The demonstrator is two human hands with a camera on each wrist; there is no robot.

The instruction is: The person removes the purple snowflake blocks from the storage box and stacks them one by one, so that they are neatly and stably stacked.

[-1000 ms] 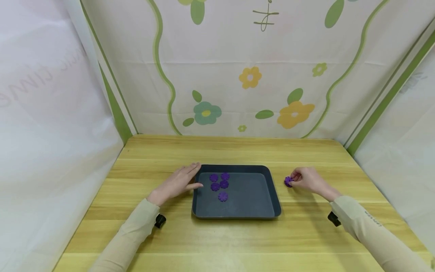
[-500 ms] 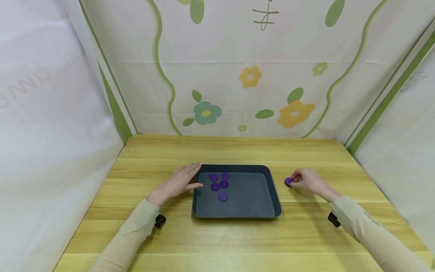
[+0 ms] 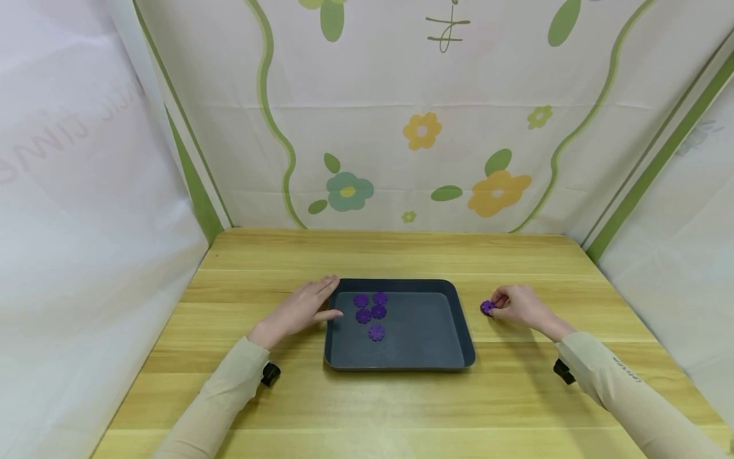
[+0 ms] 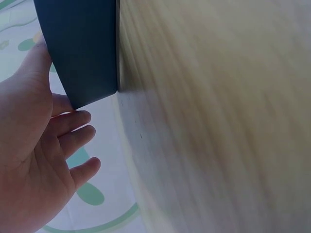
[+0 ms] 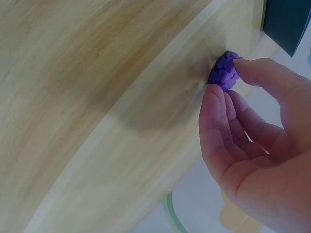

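In the head view a dark rectangular tray (image 3: 424, 328) lies on the wooden table, with several purple notched flower-shaped discs (image 3: 376, 332) in its left part. My left hand (image 3: 294, 310) rests with straight, spread fingers at the tray's left rim; the left wrist view shows the fingertips beside the tray's outer wall (image 4: 82, 53). To the right of the tray, my right hand (image 3: 523, 307) pinches a small stack of purple discs (image 5: 224, 72) between thumb and fingertips, close over the table. Part of the stack is hidden behind the fingers.
The wooden table (image 3: 401, 414) extends in front of the tray and on both sides. A white cloth backdrop (image 3: 367, 83) with printed flowers stands behind it, and cloth walls close off the left and right. Black straps (image 3: 271, 373) show at both wrists.
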